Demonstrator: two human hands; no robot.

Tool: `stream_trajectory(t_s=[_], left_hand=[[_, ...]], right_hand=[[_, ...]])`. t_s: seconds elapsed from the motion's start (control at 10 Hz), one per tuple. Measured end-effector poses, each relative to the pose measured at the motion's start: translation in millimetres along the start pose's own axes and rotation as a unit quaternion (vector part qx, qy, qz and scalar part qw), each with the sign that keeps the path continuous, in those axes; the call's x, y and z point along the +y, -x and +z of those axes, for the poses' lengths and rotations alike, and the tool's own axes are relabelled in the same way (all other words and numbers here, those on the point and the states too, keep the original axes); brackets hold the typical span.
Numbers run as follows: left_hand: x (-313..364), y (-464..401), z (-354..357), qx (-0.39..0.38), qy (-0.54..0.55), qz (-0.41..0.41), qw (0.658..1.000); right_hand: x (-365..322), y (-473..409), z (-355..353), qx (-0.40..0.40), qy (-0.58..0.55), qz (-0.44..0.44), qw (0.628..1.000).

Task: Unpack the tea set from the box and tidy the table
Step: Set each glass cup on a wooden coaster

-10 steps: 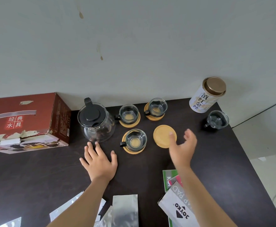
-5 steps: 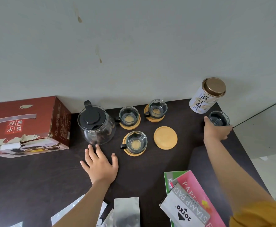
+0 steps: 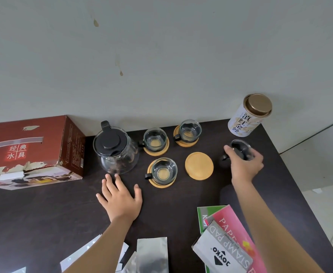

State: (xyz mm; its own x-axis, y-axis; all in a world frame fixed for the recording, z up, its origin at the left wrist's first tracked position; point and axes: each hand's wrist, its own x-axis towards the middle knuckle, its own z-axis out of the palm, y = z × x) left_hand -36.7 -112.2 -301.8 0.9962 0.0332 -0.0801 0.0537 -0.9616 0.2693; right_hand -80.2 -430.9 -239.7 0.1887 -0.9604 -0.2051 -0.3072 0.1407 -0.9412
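Note:
A glass teapot (image 3: 115,149) with a black lid stands at the back of the dark table (image 3: 43,209). Three glass cups (image 3: 164,170) with black handles sit on round wooden coasters; a fourth coaster (image 3: 199,166) lies bare to their right. My right hand (image 3: 244,164) grips a fourth glass cup (image 3: 240,147), tilted, just right of the bare coaster. My left hand (image 3: 120,198) rests flat on the table in front of the teapot. The red tea-set box (image 3: 29,148) stands at the back left.
A white tea canister (image 3: 248,115) with a bronze lid stands in the back right corner. Silver foil pouches (image 3: 152,255) lie at the front edge. A stamp pad packet (image 3: 221,253) lies on pink and green paper packs at the front right. The table's right edge is near.
My right hand reached to the cup near the canister, took hold of it, and has carried it left toward the bare coaster. My left hand has stayed flat.

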Motion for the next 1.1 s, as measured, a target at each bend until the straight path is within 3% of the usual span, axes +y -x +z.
stream_trajectory(t_s=[0.2, 0.5, 1.1], left_hand=[[0.3, -0.1, 0.3, 0.002, -0.001, 0.0, 1.0], [0.3, -0.4, 0.4, 0.002, -0.003, -0.001, 1.0], [0.5, -0.2, 0.0, -0.003, -0.004, 0.0, 1.0]], right_hand=[[17.4, 62.7, 11.6, -0.055, 0.018, 0.004, 0.998], [23.8, 94.2, 37.3, -0.023, 0.138, -0.043, 0.989], [26.3, 102.9, 45.2, -0.026, 0.136, -0.071, 0.988]])
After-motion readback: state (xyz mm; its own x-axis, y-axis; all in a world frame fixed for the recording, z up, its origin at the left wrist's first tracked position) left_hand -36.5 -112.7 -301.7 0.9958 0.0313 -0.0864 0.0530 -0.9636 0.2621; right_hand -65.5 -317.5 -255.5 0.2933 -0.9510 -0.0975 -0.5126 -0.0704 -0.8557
